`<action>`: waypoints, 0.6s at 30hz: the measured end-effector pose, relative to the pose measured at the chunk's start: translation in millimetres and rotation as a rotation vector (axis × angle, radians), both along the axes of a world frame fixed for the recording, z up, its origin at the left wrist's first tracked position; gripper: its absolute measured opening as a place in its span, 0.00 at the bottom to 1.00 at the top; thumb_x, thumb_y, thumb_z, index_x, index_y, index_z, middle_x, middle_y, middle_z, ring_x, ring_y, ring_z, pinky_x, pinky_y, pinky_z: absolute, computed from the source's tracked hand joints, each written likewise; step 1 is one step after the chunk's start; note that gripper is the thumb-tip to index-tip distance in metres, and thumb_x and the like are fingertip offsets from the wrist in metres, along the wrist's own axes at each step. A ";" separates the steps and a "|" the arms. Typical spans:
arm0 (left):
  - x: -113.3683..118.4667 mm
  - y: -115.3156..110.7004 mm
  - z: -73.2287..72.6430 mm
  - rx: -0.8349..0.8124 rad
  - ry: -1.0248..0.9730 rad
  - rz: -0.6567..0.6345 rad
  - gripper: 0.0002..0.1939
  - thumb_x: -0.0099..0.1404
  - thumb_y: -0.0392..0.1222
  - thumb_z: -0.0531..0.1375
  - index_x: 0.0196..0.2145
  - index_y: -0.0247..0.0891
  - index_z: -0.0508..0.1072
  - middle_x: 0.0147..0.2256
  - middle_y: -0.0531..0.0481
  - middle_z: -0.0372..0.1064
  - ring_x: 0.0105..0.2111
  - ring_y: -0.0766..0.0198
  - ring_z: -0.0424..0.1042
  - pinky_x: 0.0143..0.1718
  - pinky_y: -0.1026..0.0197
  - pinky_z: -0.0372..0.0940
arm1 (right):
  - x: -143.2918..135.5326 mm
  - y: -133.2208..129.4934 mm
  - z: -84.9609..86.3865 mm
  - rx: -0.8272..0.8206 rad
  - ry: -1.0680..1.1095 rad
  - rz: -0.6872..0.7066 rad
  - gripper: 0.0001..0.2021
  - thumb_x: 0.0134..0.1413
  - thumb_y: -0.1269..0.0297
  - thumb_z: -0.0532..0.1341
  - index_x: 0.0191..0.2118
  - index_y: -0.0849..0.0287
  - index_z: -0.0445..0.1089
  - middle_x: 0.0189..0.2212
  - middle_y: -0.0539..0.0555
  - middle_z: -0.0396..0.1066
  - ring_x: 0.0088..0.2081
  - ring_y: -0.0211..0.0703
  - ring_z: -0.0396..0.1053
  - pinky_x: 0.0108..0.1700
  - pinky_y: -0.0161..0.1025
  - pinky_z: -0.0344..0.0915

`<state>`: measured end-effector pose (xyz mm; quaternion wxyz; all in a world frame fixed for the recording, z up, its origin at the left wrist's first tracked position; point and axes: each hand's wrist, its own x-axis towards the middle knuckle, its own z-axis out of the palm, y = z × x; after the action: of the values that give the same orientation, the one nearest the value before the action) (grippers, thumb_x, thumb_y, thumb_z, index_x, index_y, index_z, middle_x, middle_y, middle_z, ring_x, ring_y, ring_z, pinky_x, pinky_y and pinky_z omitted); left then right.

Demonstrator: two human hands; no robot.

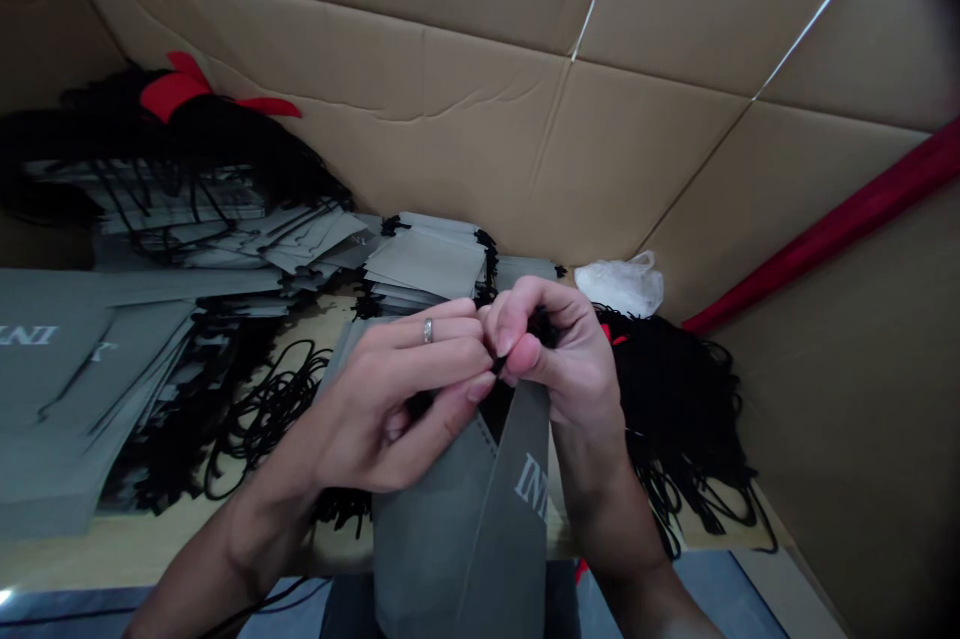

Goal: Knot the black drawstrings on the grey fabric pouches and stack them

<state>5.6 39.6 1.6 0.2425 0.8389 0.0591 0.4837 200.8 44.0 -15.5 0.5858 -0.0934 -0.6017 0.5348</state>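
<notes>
Both hands meet above a grey paper bag (435,539) with white lettering and a row of small holes near its top. My left hand (420,379), a ring on one finger, pinches a black cord (500,364) between thumb and fingertip. From the other side my right hand (559,349) pinches the same cord, its thumb and forefinger almost touching the left fingertips. The bag hangs below the hands, over the table's front edge. How the cord runs behind the fingers is hidden.
Grey bags (60,399) with black cords lie stacked at left, more (427,259) at the back. Black cord bundles lie at back left (247,144) and right (675,399). A clear plastic bag (622,284) sits by the cardboard wall (450,69). The wooden table (97,554) ends in front.
</notes>
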 end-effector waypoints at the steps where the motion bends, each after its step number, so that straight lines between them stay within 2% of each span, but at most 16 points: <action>1: 0.7 -1.4 0.6 -0.004 0.001 0.005 0.14 0.78 0.27 0.59 0.34 0.40 0.64 0.29 0.55 0.56 0.32 0.64 0.59 0.37 0.57 0.60 | 1.1 0.1 1.5 -0.006 -0.008 0.022 0.09 0.65 0.59 0.78 0.38 0.56 0.82 0.28 0.48 0.75 0.28 0.36 0.67 0.33 0.37 0.64; 3: 1.3 -5.2 3.7 -0.014 0.010 0.054 0.14 0.79 0.30 0.59 0.33 0.40 0.65 0.28 0.55 0.56 0.31 0.65 0.60 0.34 0.58 0.59 | 7.3 -0.7 7.5 -0.019 -0.083 0.033 0.10 0.67 0.57 0.77 0.41 0.56 0.82 0.29 0.48 0.75 0.28 0.35 0.67 0.33 0.36 0.64; 5: 0.3 -8.0 7.4 -0.035 0.015 0.192 0.14 0.81 0.33 0.59 0.34 0.39 0.69 0.28 0.55 0.59 0.29 0.66 0.61 0.32 0.58 0.58 | 18.1 -3.3 16.1 -0.016 -0.209 -0.039 0.13 0.65 0.55 0.79 0.47 0.56 0.83 0.33 0.49 0.77 0.31 0.36 0.70 0.33 0.35 0.65; 8: -4.4 -1.1 8.5 -0.122 -0.115 0.589 0.14 0.84 0.40 0.60 0.37 0.41 0.78 0.31 0.56 0.71 0.30 0.67 0.66 0.34 0.57 0.59 | 36.0 -10.9 27.9 0.072 -0.408 -0.329 0.25 0.55 0.50 0.83 0.54 0.54 0.83 0.38 0.50 0.78 0.34 0.39 0.71 0.32 0.35 0.66; 10: -9.3 13.6 4.3 -0.243 -0.341 0.832 0.14 0.84 0.45 0.62 0.39 0.42 0.84 0.36 0.58 0.78 0.37 0.66 0.72 0.42 0.56 0.63 | 43.0 -18.2 32.5 0.174 -0.513 -0.562 0.22 0.54 0.54 0.84 0.52 0.51 0.83 0.40 0.51 0.77 0.36 0.41 0.69 0.30 0.36 0.65; 11: -12.0 23.2 0.9 -0.323 -0.449 0.885 0.14 0.84 0.46 0.62 0.40 0.43 0.85 0.38 0.59 0.80 0.41 0.65 0.74 0.46 0.55 0.64 | 44.0 -22.5 34.0 0.227 -0.538 -0.669 0.20 0.56 0.58 0.83 0.52 0.50 0.83 0.41 0.52 0.77 0.36 0.41 0.68 0.29 0.37 0.64; 13: -17.4 43.8 -7.4 -0.489 -0.621 0.878 0.13 0.82 0.46 0.64 0.41 0.43 0.87 0.40 0.62 0.82 0.46 0.65 0.76 0.52 0.54 0.65 | 41.2 -32.8 36.3 0.332 -0.557 -0.851 0.20 0.60 0.69 0.78 0.55 0.47 0.81 0.46 0.54 0.76 0.36 0.43 0.66 0.27 0.39 0.63; 15: -21.9 61.6 -15.7 -0.596 -0.648 0.842 0.11 0.80 0.47 0.66 0.42 0.42 0.86 0.41 0.61 0.83 0.46 0.65 0.77 0.52 0.53 0.66 | 34.1 -44.6 37.9 0.450 -0.592 -0.989 0.25 0.63 0.77 0.70 0.60 0.44 0.79 0.53 0.57 0.74 0.39 0.47 0.69 0.29 0.43 0.67; 16: -23.4 68.4 -19.2 -0.644 -0.662 0.829 0.11 0.79 0.48 0.66 0.42 0.41 0.86 0.40 0.60 0.84 0.45 0.65 0.78 0.50 0.54 0.67 | 29.9 -50.4 38.3 0.508 -0.647 -1.017 0.27 0.63 0.80 0.66 0.61 0.42 0.79 0.55 0.58 0.72 0.43 0.50 0.71 0.33 0.44 0.70; 18: -24.8 77.0 -24.6 -0.754 -0.686 0.799 0.11 0.77 0.51 0.68 0.43 0.41 0.85 0.40 0.57 0.84 0.42 0.64 0.79 0.46 0.56 0.70 | 21.8 -58.9 37.5 0.603 -0.801 -0.938 0.33 0.61 0.84 0.62 0.62 0.39 0.79 0.60 0.56 0.70 0.51 0.53 0.73 0.41 0.47 0.75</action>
<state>-19.2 116.6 -23.0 0.3269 0.4072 0.4519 0.7233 222.5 -14.9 22.0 0.4881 -0.3675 -0.7905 -0.0419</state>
